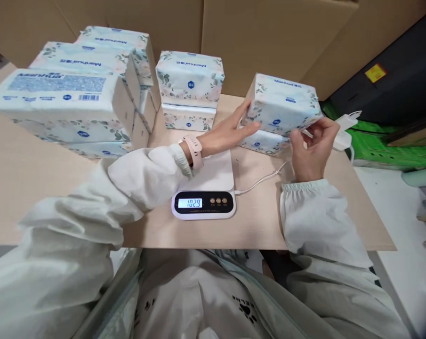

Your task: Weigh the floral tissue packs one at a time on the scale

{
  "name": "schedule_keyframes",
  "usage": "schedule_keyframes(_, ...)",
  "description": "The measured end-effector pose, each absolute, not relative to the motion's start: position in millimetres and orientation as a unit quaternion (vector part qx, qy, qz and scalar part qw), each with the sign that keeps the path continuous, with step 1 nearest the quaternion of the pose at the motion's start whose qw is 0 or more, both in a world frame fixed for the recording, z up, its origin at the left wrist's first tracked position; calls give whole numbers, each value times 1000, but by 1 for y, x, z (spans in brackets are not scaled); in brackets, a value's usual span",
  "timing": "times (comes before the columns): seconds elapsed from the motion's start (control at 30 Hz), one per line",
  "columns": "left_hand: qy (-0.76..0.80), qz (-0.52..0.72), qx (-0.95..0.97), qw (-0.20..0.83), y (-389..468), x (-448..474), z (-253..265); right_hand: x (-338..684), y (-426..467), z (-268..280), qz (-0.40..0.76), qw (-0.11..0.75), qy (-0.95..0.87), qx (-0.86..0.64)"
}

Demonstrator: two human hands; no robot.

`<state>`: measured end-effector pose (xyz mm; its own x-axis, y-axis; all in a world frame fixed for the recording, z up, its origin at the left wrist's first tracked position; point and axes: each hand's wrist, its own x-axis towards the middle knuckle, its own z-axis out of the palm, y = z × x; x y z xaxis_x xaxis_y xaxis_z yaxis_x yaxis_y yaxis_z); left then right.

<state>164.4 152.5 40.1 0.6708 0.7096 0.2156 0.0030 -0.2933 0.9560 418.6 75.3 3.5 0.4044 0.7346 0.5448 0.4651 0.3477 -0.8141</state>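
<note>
At the right of the table, a floral tissue pack (285,106) lies on top of a second tissue pack (264,140). My left hand (232,131) holds the upper pack by its left end, thumb along the front and fingers at the side. At the front right corner of that same pack, the fingers of my right hand (312,146) are bent in and grip it. Below my left forearm sits a white digital scale (216,172). Its lit display (189,203) reads 102.9, and part of its plate is hidden by the arm.
Several tissue packs (62,101) are stacked at the left. A two-high pile of packs (189,77) stands at the back middle. A white cable (260,180) runs from the scale toward a power strip (343,139). Cardboard (269,37) rises behind the table.
</note>
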Motion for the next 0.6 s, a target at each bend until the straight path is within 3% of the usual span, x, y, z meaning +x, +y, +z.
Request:
schedule_keyframes(0.13, 243, 320, 729, 554, 154, 158, 25, 415, 50, 7, 73, 650, -435, -619)
schedule_keyframes(0.37, 279, 311, 698, 582, 159, 176, 44, 375, 40, -1, 391, 563, -339, -644)
schedule_keyframes(0.6, 377, 385, 680, 497, 197, 209, 48, 357, 123, -6, 447, 567, -294, -626)
